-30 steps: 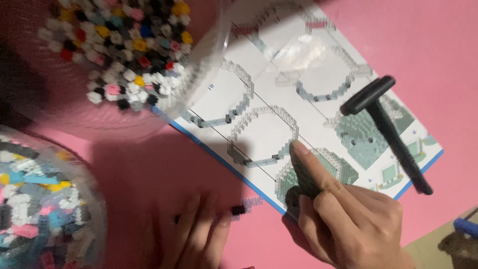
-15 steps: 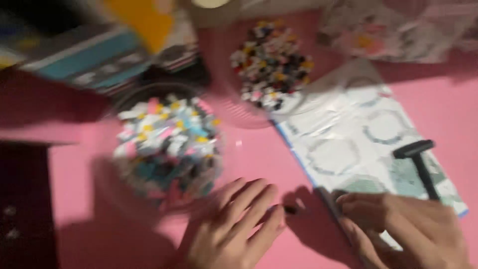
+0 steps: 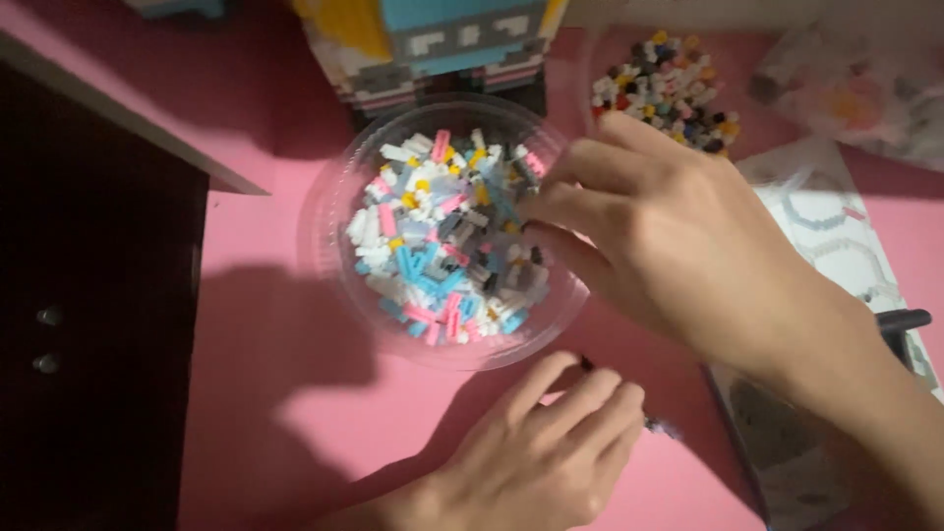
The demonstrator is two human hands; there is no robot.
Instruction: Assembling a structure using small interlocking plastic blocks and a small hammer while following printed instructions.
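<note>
Head view: right hand [image 3: 669,236] reaches, fingers loose, over the clear bowl's rim [image 3: 324,256]; left hand [image 3: 541,452] rests curled beside it.

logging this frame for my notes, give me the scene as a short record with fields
surface: pink table
right hand: right hand reaches over the clear bowl, fingertips at the small building bricks inside
left hand: left hand rests on the table just below the bowl; a small dark piece shows at its fingertips
bricks: mostly white, blue, pink, some yellow and grey
behind: partly built brick model; second clear dish of mixed bricks
right side: instruction sheet; black tool on it
</note>
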